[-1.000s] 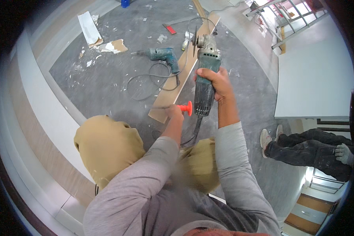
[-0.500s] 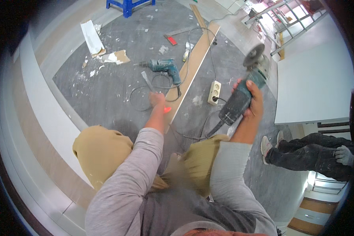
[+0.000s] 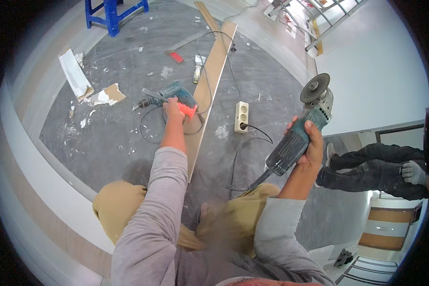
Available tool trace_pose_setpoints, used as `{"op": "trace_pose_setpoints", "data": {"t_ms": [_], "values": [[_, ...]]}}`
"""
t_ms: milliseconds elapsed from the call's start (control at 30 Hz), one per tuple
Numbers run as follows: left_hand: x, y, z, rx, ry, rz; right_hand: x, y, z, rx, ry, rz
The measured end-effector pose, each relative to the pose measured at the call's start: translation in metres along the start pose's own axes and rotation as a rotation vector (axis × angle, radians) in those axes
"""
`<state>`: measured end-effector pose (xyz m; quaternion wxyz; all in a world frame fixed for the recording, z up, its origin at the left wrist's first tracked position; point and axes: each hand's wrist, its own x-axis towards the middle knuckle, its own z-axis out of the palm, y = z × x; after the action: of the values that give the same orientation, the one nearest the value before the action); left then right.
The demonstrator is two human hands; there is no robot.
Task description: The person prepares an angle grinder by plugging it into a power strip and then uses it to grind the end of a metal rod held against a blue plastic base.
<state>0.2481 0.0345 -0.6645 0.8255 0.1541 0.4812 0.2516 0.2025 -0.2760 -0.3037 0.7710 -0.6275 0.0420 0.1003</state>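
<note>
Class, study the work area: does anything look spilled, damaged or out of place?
Yes. On the dark grey floor, left of the person's left hand, a flat white-and-brown scrap with ragged, torn edges lies near a long white strip. Small white flakes are scattered around them, so the patch looks like broken debris.

A blue plastic stool (image 3: 110,16) stands at the far left edge of the dusty dark-grey floor (image 3: 128,62). Nearer lie a long white strip of scrap board (image 3: 73,71) and a torn brown-and-white piece (image 3: 112,93), with pale crumbs around them. A long, flat tan wooden board (image 3: 218,62) runs across the floor, and near its left side lies a red-handled tool with a thin grey blade (image 3: 176,56). A silver metal ladder (image 3: 330,32) stands beyond, at upper right, beside a large smooth white panel (image 3: 367,86). At right is a person in dusty dark trousers (image 3: 367,174), wearing a grey glove (image 3: 412,172).
</note>
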Motion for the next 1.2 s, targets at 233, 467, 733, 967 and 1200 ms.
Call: {"op": "trace_pose_setpoints", "data": {"t_ms": [233, 467, 733, 967, 1200], "values": [[0.121, 0.102, 0.034, -0.068, -0.363, 0.242, -0.01, 0.002, 0.044, 0.031, -0.015, -0.046], [0.014, 0.13, 0.033, 0.214, -0.433, 0.203, -0.003, 0.011, 0.054, -0.239, -0.05, -0.026], [-0.099, 0.111, -0.06, 0.437, -0.498, 0.258, 0.004, 0.057, 0.108, -0.311, -0.272, 0.018], [-0.11, 0.08, -0.151, 0.926, -0.372, 0.426, 0.008, 0.061, 0.132, -0.463, -0.456, -0.098], [-0.112, 0.054, -0.196, 1.329, -0.355, 0.551, 0.002, 0.042, 0.107, -0.632, -0.519, -0.165]]}}
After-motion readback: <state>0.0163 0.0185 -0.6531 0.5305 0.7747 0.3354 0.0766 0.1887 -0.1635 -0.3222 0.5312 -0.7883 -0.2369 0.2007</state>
